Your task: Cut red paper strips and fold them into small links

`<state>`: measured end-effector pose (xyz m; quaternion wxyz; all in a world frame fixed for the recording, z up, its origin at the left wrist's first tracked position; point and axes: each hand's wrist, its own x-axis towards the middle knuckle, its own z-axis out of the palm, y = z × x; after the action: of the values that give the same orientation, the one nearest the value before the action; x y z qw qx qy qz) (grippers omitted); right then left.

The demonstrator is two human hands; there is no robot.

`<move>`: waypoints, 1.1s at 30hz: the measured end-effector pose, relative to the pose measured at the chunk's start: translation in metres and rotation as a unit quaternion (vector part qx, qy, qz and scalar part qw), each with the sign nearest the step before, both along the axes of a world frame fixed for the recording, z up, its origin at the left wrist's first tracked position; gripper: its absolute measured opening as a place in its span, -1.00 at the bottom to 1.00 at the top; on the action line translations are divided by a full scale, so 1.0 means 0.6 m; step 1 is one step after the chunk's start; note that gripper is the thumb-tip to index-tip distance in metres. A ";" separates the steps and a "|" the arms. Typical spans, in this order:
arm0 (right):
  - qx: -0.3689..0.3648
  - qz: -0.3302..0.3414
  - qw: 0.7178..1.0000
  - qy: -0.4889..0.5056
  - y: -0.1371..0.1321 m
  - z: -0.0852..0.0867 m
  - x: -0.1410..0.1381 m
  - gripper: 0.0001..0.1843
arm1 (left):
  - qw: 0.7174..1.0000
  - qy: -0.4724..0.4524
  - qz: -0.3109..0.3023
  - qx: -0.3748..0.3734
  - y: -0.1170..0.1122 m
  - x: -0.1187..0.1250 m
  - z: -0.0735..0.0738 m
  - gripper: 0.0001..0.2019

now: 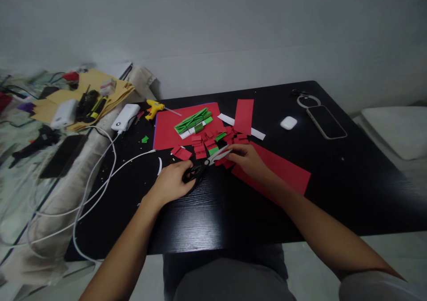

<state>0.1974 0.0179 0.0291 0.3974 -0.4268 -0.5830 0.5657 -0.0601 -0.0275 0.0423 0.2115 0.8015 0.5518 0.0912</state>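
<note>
My left hand [173, 178] is closed around the black handles of a pair of scissors [213, 156], whose blades point right and stand a little apart. By the blade tips, my right hand [245, 156] has its thumb and fingers pinched together; what lies between them is too small to tell. Small folded red paper pieces [200, 152] and a few green ones lie heaped just beyond the blades. Under my right forearm stretches a long red paper strip [283, 169]. Farther back, a folded green paper strip [192, 120] rests on a red sheet [163, 132].
A yellow glue gun [154, 108] and a white power bank [125, 117] with a cable [115, 158] are at the left. An upright red paper piece [243, 116] overlaps a white strip [258, 134]. To the right lie a white earbud case [288, 123] and a phone [326, 122].
</note>
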 end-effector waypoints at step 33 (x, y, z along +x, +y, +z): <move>0.020 -0.005 1.000 -0.015 0.003 -0.007 0.000 -0.82 | 1.000 -0.008 -0.002 -0.008 0.002 -0.001 0.001 -0.84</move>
<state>0.1975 0.0197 0.0250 0.3999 -0.4301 -0.5978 0.5457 -0.0606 -0.0263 0.0428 0.2226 0.8001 0.5494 0.0923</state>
